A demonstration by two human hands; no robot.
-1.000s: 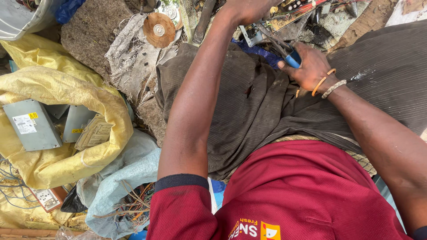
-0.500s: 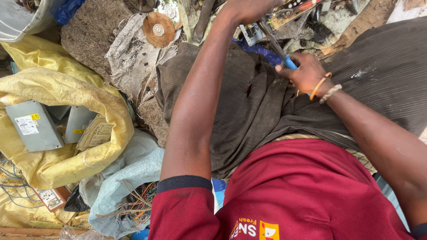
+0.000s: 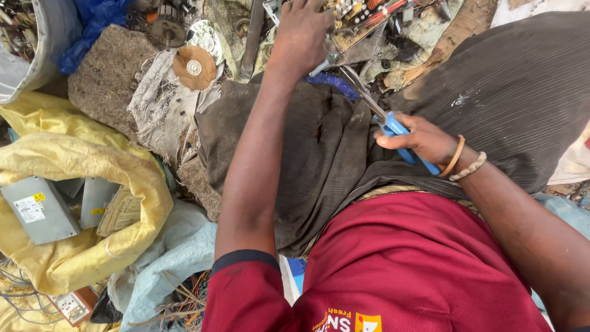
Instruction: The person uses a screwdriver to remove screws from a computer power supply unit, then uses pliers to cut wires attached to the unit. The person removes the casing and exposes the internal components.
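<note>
A person in a dark red shirt (image 3: 418,270) is sitting with dark ribbed trousers (image 3: 491,98) filling the middle and right of the view, both bare arms reaching forward over them. To the left, a big yellow sack (image 3: 80,154) is lying open, with grey metal boxes (image 3: 34,209) showing inside its mouth. Beyond the knees, a circuit board (image 3: 369,18) is lying among scrap at the top edge, near a rusty round disc (image 3: 193,66) resting on grey cloth.

The left hand (image 3: 301,34) is pressing down on the near edge of the circuit board, fingers curled over it, though how firmly it is gripping cannot be told. The right hand (image 3: 424,140), wearing bracelets at the wrist, is clenching the blue handles of a pair of pliers (image 3: 381,114). The pliers are lying with their long axis running diagonally, from the handles at lower right up toward the upper left. Their metal nose is pointing at the board, ending just beside the left hand. The handles are sitting inside the closed fist, with the blue ends sticking out below the palm toward the wrist, while the bare metal shaft is extending well clear of the fingers, above the trouser fabric.
</note>
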